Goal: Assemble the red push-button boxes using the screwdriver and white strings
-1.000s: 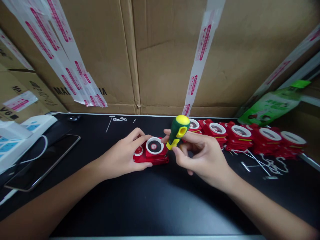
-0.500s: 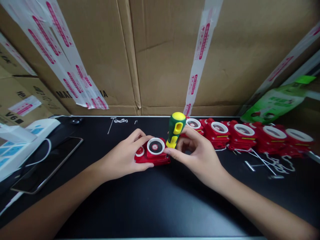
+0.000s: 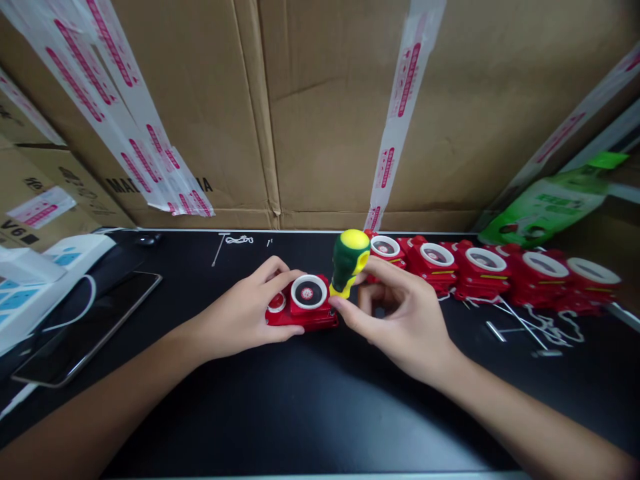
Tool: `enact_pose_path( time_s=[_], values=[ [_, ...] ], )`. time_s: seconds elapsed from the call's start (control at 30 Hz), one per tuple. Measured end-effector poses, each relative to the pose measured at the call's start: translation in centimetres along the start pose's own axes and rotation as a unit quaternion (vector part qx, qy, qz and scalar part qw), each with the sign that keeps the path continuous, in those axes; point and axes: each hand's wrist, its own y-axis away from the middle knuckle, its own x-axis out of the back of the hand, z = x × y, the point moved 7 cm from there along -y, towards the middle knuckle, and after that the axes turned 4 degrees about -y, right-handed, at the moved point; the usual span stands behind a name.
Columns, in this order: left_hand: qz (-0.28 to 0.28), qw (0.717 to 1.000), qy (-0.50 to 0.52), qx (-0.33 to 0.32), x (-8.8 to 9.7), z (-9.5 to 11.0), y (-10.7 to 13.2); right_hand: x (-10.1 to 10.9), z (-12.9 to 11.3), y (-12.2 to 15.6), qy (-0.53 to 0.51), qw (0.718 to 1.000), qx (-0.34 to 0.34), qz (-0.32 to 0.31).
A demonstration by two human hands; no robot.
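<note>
My left hand (image 3: 245,311) grips a small red plastic unit (image 3: 303,307) with a white ring on top, pinning it flat on the black table (image 3: 300,407). My right hand (image 3: 400,317) pinches a stubby green-and-yellow screwdriver (image 3: 349,261) by its handle, holding it upright at the unit's right end. The screwdriver's tip is hidden behind the unit and my thumb.
A row of several like red units (image 3: 480,267) runs along the back right, with loose metal pins and white cords (image 3: 530,330) in front. A phone (image 3: 85,327) and white boxes (image 3: 35,280) lie at left. Cardboard boxes (image 3: 320,107) wall the back; a green pouch (image 3: 550,207) leans at right.
The screwdriver handle has turned in my right fingers and tilted slightly left. My left hand and the red unit have stayed in place.
</note>
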Motion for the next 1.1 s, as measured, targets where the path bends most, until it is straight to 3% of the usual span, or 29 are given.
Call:
enact_pose_path(
  time_s=[0.13,0.43,0.63,0.9,1.1],
  values=[
    [-0.005,1.000,0.000,0.007,0.1,-0.1,0.0,-0.3,0.1,0.1,-0.018,0.998,-0.043,-0.045],
    [-0.005,1.000,0.006,0.004,0.1,-0.1,-0.1,-1.0,0.5,0.4,-0.037,0.989,-0.058,-0.129],
    [-0.009,1.000,0.010,0.014,0.1,0.1,-0.1,-0.7,-0.9,-0.2,0.023,0.993,0.029,-0.114],
    [-0.017,1.000,0.006,0.005,0.0,0.1,0.1,0.1,0.5,-0.7,-0.005,0.999,-0.005,-0.040],
    [-0.025,1.000,0.008,-0.006,-0.3,0.2,0.1,0.1,0.1,-0.7,-0.014,0.999,-0.010,-0.027]
  ],
)
